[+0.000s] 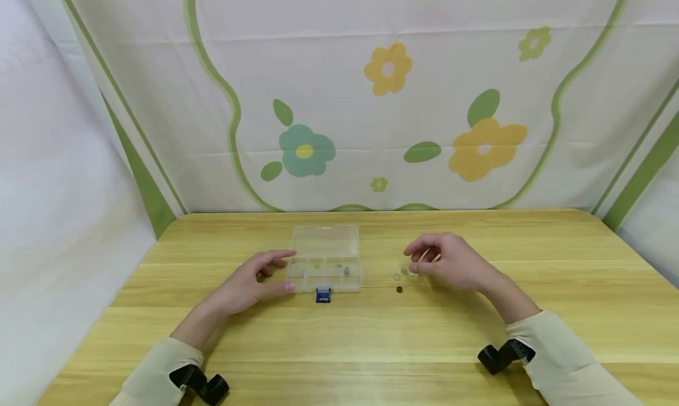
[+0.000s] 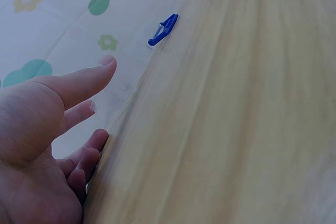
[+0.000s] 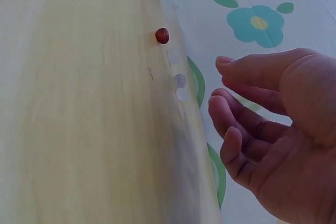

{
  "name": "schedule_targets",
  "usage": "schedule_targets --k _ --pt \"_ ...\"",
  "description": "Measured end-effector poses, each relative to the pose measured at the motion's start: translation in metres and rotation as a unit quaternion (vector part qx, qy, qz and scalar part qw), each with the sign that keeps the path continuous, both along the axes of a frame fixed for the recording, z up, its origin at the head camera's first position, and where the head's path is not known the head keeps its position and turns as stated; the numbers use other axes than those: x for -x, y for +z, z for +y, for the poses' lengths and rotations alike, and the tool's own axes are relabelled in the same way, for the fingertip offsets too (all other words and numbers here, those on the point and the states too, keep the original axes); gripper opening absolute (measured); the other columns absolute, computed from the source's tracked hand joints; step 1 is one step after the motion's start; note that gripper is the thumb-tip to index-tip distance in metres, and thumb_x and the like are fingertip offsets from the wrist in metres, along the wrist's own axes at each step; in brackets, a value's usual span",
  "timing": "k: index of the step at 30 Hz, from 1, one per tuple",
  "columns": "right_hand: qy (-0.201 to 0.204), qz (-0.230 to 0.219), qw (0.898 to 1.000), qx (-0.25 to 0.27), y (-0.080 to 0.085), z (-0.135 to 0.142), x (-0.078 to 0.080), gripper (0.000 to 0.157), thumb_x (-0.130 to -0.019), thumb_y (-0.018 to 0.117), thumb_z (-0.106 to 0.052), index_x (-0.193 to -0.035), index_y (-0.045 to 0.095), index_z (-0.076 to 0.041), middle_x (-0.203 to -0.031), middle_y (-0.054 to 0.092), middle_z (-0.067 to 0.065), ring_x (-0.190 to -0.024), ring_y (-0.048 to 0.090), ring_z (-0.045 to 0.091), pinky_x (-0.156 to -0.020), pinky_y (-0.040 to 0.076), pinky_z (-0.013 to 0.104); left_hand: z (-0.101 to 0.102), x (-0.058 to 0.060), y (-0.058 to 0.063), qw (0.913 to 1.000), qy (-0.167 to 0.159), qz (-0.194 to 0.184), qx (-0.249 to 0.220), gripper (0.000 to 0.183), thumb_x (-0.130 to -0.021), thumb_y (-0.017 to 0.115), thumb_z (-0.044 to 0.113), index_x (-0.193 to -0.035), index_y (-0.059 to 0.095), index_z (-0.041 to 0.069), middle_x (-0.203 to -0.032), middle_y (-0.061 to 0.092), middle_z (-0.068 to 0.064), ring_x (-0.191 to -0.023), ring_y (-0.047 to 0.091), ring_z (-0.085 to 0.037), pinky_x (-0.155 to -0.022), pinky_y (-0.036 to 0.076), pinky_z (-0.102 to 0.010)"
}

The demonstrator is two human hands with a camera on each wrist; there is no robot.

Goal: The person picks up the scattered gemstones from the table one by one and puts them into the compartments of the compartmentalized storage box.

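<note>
A clear plastic compartment box (image 1: pixel 350 241) stands with its lid up on the table, a blue latch (image 1: pixel 323 295) at its front. My left hand (image 1: pixel 249 283) lies at the box's left side, thumb and index finger extended towards its edge; whether they touch it, I cannot tell. To the right of the box are a dark red bead (image 1: pixel 399 289) and several pale, clear beads (image 1: pixel 396 276). Over the pale beads hovers my right hand (image 1: pixel 451 261), its fingers loosely bent. In the right wrist view a gap shows between thumb and fingertips, and nothing is seen between them.
Small pieces lie in a few compartments, among them a dark one (image 1: pixel 346 271) and a yellowish one (image 1: pixel 316 265). Behind the wooden table (image 1: pixel 361 353) hangs a flowered cloth (image 1: pixel 339 99). A black camera is strapped on each wrist.
</note>
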State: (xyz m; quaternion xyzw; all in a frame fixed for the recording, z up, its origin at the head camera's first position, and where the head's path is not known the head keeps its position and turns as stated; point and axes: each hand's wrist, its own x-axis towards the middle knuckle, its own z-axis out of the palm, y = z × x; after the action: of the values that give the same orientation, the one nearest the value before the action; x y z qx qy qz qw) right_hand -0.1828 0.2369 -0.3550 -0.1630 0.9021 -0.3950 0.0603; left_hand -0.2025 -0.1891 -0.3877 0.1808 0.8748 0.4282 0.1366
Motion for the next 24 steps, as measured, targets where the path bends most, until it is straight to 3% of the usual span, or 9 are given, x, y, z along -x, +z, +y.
schedule_targets --k 12,24 --pt "0.015 -0.039 0.999 -0.024 -0.009 -0.004 -0.001 0.023 -0.093 0.082 -0.016 -0.113 0.076 -0.006 -0.097 0.071 0.003 -0.085 0.061 0.016 -0.073 0.052 0.024 0.001 0.000 0.000 1.0000 0.002 -0.006 0.000 0.067 -0.096 0.080 0.039 -0.156 0.053 0.026 -0.149 0.054 -0.013 -0.126 0.047 -0.031 -0.101 0.040 -0.046" --pt "0.015 -0.029 0.998 -0.049 -0.014 -0.005 0.000 0.017 -0.094 0.082 -0.015 -0.108 0.079 -0.008 -0.095 0.072 0.001 -0.085 0.060 0.014 -0.074 0.051 0.023 0.000 0.001 -0.002 0.9999 0.010 -0.010 0.004 0.067 -0.095 0.081 0.041 -0.155 0.054 0.030 -0.149 0.055 -0.011 -0.127 0.048 -0.031 -0.102 0.041 -0.046"
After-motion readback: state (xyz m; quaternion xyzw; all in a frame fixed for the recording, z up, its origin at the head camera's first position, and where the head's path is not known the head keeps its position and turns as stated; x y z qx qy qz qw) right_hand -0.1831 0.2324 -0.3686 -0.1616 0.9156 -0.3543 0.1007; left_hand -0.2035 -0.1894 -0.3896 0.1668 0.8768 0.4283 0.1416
